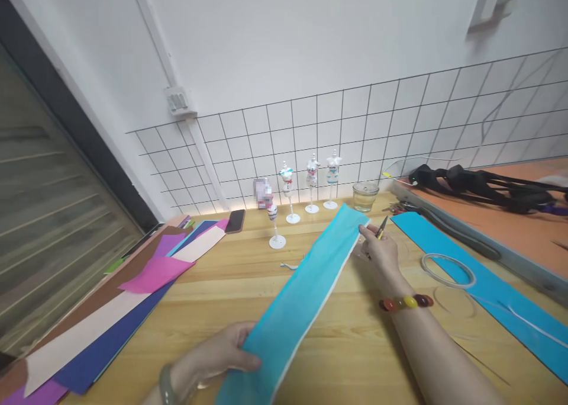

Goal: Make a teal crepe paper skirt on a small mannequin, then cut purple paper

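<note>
Closest, a long turquoise strip of thin sheet [306,286] slants from bottom centre to mid-frame. My left hand [235,346] grasps its lower part; my right hand [381,248] pinches its upper right edge and holds a pointed metal blade [383,224]. Far right, a flat blue strip [444,248] lies on the pale wooden desk [177,346].

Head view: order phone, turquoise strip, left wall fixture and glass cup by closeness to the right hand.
1. Turquoise strip: held in the right hand.
2. Glass cup: beyond the hand.
3. Phone: well left.
4. Left wall fixture: farther left, high up.
</note>
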A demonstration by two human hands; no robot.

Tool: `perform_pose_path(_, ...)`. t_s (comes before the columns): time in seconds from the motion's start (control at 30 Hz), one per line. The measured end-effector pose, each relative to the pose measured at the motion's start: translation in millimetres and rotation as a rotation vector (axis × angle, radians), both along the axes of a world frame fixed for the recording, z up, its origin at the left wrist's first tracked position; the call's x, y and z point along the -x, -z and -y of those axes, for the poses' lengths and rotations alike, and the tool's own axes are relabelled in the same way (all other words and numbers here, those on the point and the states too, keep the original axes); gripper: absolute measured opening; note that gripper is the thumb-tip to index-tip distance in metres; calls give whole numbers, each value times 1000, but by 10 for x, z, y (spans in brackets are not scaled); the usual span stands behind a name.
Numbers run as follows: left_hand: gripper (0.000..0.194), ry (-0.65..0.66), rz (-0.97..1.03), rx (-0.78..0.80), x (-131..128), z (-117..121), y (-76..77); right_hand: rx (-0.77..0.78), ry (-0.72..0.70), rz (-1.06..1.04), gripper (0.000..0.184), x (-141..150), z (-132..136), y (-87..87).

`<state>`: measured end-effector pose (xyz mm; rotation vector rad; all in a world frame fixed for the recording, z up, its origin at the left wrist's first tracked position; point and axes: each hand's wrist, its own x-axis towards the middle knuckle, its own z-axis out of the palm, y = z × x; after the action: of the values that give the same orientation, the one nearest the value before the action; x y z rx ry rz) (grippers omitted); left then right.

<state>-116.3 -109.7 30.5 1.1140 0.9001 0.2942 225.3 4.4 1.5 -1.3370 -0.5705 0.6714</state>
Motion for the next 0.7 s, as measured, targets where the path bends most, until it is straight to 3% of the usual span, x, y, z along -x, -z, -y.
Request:
perform_pose_path(0.13, 27, -130, -306, -210, 376, -91, -51, 61, -17, 25, 47, 66, 34, -63)
perform_pose_path(0.27, 28, -149, -391, -331, 595, -224, -20, 122, -11, 68, 41, 122, 92, -156)
perform_pose_path(0.5, 27, -132, -656, -535, 716, -362, 21, 177, -33, 139, 45, 175, 157, -229)
perform_pose_path(0.7, 25, -188, -888, -713, 753, -447, -33, 194, -49, 197, 47, 155, 111, -141)
